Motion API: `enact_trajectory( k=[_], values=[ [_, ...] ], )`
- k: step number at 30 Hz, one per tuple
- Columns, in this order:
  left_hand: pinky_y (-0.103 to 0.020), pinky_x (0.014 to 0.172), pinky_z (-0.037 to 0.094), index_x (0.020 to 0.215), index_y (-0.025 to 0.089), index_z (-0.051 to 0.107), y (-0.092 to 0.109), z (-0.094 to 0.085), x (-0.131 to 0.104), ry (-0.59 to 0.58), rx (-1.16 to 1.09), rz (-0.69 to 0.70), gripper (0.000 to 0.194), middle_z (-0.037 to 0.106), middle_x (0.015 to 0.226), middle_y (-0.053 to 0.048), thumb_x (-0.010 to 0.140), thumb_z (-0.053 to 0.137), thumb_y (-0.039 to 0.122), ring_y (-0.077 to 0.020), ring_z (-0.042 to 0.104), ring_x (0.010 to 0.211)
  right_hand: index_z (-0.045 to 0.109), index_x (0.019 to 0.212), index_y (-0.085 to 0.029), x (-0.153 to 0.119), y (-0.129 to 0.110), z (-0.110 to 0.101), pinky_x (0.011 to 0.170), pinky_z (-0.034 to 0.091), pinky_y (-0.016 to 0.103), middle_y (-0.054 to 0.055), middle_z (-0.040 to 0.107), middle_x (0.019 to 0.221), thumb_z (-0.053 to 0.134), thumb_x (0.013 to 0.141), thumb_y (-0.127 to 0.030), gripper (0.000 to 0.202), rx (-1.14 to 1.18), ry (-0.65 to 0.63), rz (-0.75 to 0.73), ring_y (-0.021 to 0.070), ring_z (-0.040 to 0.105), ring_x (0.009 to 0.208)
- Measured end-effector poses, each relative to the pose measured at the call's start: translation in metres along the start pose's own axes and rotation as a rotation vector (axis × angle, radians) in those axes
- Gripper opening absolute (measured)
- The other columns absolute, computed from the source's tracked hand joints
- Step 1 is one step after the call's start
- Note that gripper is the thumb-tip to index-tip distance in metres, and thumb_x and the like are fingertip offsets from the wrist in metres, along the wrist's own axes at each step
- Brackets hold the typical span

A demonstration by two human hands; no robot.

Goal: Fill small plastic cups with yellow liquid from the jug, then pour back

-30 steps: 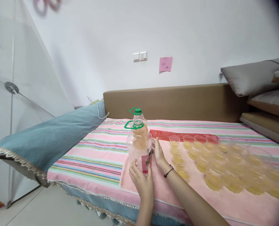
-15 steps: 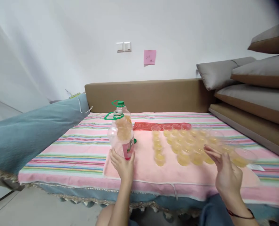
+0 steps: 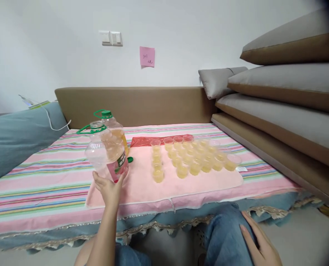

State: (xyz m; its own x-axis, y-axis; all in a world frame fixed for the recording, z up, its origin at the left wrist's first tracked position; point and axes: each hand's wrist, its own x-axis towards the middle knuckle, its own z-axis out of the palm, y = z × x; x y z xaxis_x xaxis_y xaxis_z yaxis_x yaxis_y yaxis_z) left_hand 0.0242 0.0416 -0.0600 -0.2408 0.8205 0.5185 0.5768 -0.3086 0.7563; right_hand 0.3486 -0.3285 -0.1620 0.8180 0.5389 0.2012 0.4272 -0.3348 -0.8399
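Observation:
My left hand wraps around the lower part of a large clear plastic bottle, which stands uncapped on the cloth. It has a green carry handle and a pink label; it looks nearly drained. Behind it is a second bottle with a green cap and amber liquid inside. A loose green cap lies beside the front bottle. Several clear plastic cups of yellow liquid stand in rows to the right, with a single column of cups set apart. My right hand rests on my knee, fingers apart, holding nothing.
A pink mat lies under the cups on a striped cloth. Red plastic wrapping sits behind the cups. Stacked cushions rise at the right, and a brown backrest runs along the wall.
My right hand has moved from above the near right cups down to my knee. The view has turned right, and my left hand stays on the bottle.

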Motion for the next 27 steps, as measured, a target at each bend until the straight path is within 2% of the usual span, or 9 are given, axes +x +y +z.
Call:
enact_trajectory(
  k=[3,7,10,12,14,16,19,23,27],
  values=[
    [-0.059,0.117,0.022,0.150,0.006,0.004,0.005,0.000,0.000,-0.019,0.000,-0.051,0.132,0.018,0.155,-0.032,0.058,0.077,0.066,-0.0450,0.019,0.146,0.060,0.130,-0.020,0.005,-0.005,-0.009,0.119,0.026,0.053,0.010,0.055,0.144,0.052,0.082,-0.064,0.067,0.006,0.015,0.017,0.0324,0.046,0.137],
    [-0.063,0.117,0.015,0.149,0.003,0.007,0.012,0.001,-0.001,0.069,0.052,-0.002,0.132,0.017,0.154,-0.033,0.057,0.078,0.066,-0.0466,0.014,0.146,0.073,0.108,-0.025,0.032,-0.019,-0.023,0.118,0.029,0.052,0.008,0.065,0.133,0.044,0.084,-0.066,0.056,0.064,0.083,0.074,0.0337,0.049,0.134],
    [-0.060,0.119,0.016,0.146,0.000,0.015,0.020,0.002,-0.005,0.231,0.029,0.191,0.109,0.022,0.150,-0.033,0.071,0.072,0.055,-0.0408,0.018,0.146,0.068,0.116,-0.025,0.082,-0.034,-0.032,0.117,0.032,0.052,0.009,0.065,0.131,0.049,0.083,-0.060,0.052,0.122,0.214,0.060,0.0337,0.051,0.132],
    [-0.058,0.118,0.022,0.143,0.004,0.023,0.027,0.002,-0.010,0.314,0.013,0.367,0.089,0.028,0.147,-0.029,0.077,0.070,0.041,-0.0358,0.025,0.145,0.052,0.133,-0.019,0.129,-0.042,-0.036,0.112,0.037,0.054,0.014,0.059,0.137,0.055,0.079,-0.054,0.064,0.247,0.307,-0.006,0.0342,0.055,0.127],
    [-0.059,0.115,0.028,0.138,0.008,0.033,0.033,0.005,-0.016,0.332,0.011,0.535,0.072,0.038,0.142,-0.026,0.078,0.068,0.030,-0.0345,0.034,0.141,0.043,0.135,-0.019,0.179,-0.045,-0.038,0.111,0.039,0.052,0.017,0.053,0.141,0.062,0.071,-0.047,0.073,0.294,0.327,0.045,0.0335,0.052,0.129],
    [-0.057,0.109,0.038,0.127,0.013,0.046,0.038,0.012,-0.023,0.251,-0.017,0.631,0.050,0.054,0.128,-0.021,0.081,0.063,0.022,-0.0325,0.049,0.130,0.042,0.128,-0.021,0.222,-0.041,-0.038,0.111,0.037,0.053,0.019,0.052,0.139,0.070,0.057,-0.038,0.078,0.300,0.302,0.148,0.0349,0.052,0.128],
    [-0.046,0.094,0.051,0.117,0.017,0.054,0.040,0.024,-0.034,-0.013,-0.075,0.614,0.031,0.066,0.105,-0.012,0.087,0.049,0.016,-0.0252,0.065,0.106,0.044,0.115,-0.024,0.259,-0.027,-0.028,0.100,0.047,0.061,0.014,0.061,0.120,0.077,0.039,-0.027,0.083,0.350,0.198,0.211,0.0365,0.062,0.110],
    [-0.034,0.076,0.056,0.122,0.020,0.053,0.035,0.037,-0.044,-0.306,-0.147,0.508,0.038,0.071,0.098,-0.006,0.088,0.037,0.012,-0.0173,0.070,0.081,0.043,0.106,-0.029,0.268,-0.008,-0.007,0.094,0.050,0.063,0.003,0.064,0.096,0.085,0.033,-0.029,0.083,0.429,0.122,0.222,0.0325,0.065,0.098],
    [-0.038,0.077,0.056,0.112,0.021,0.057,0.033,0.042,-0.049,-0.349,-0.140,0.494,0.036,0.071,0.103,-0.006,0.083,0.038,0.012,-0.0198,0.070,0.083,0.045,0.110,-0.030,0.268,-0.002,0.009,0.098,0.048,0.062,0.004,0.065,0.103,0.087,0.037,-0.034,0.085,0.480,0.132,0.153,0.0332,0.062,0.106]
  ],
)
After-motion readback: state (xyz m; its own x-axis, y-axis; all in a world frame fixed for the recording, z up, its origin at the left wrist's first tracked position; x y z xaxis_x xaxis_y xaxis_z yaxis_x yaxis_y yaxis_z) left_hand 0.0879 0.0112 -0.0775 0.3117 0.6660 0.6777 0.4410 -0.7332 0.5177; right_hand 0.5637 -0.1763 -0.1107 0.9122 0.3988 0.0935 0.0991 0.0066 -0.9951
